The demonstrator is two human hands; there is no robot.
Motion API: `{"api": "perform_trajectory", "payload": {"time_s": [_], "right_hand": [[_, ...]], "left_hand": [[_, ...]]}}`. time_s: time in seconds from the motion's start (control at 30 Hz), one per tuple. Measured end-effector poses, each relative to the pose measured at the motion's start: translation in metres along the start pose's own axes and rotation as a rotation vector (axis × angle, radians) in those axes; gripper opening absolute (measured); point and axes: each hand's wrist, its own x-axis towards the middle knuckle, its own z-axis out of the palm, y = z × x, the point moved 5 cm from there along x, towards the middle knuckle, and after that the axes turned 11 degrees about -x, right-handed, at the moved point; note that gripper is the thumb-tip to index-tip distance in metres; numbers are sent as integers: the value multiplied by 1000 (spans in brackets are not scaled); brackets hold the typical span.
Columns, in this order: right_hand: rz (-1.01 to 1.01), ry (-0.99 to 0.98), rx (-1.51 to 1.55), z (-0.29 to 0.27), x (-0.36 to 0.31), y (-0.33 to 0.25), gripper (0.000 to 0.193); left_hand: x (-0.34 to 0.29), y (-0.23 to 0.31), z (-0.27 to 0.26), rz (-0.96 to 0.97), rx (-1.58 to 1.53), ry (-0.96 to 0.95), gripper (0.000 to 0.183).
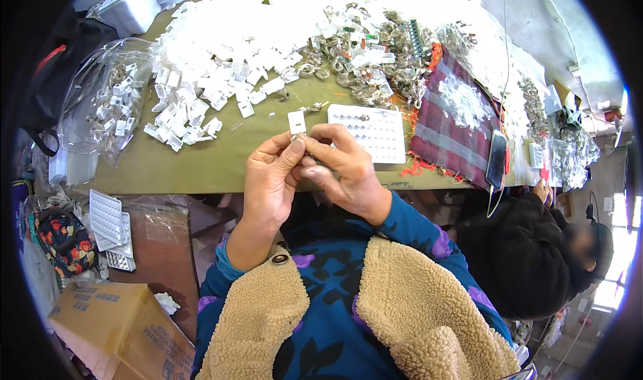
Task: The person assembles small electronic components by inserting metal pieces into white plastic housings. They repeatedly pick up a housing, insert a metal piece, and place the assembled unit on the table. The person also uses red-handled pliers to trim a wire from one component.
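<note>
— The small metal piece point(295, 137) sits pinched between your two hands, just above the near edge of the olive-green surface point(221, 159). Your left hand point(271, 175) has thumb and forefinger pressed together on it.

— And my right?

— Your right hand point(341, 165) curls in from the other side, its fingertips closed on the same piece — both grips tight, hands touching.

— What lies near them?

— Just beyond your fingers, a small white card point(297, 121) lies flat; beside it, to the right, a white rectangular tray point(375, 133) with rows of dimples. Further back, a big heap of small white pieces point(221, 51) spreads across the surface, mixed on the right with clear packets of metal rings point(375, 65).

— Any packages?

— A clear plastic bag point(107, 98) of white bits rests at the left end — and a brown cardboard box point(114, 326) with blue print stands on the floor, lower left.
</note>
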Motion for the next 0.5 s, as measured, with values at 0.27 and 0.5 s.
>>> {"api": "perform_trajectory", "payload": {"time_s": [0.27, 0.5], "right_hand": [[582, -112, 441, -4, 14, 31, 22], [414, -237, 216, -2, 24, 28, 17]], "left_hand": [[-3, 10, 6, -68, 201, -72, 16], [-2, -4, -6, -342, -98, -53, 19]]}}
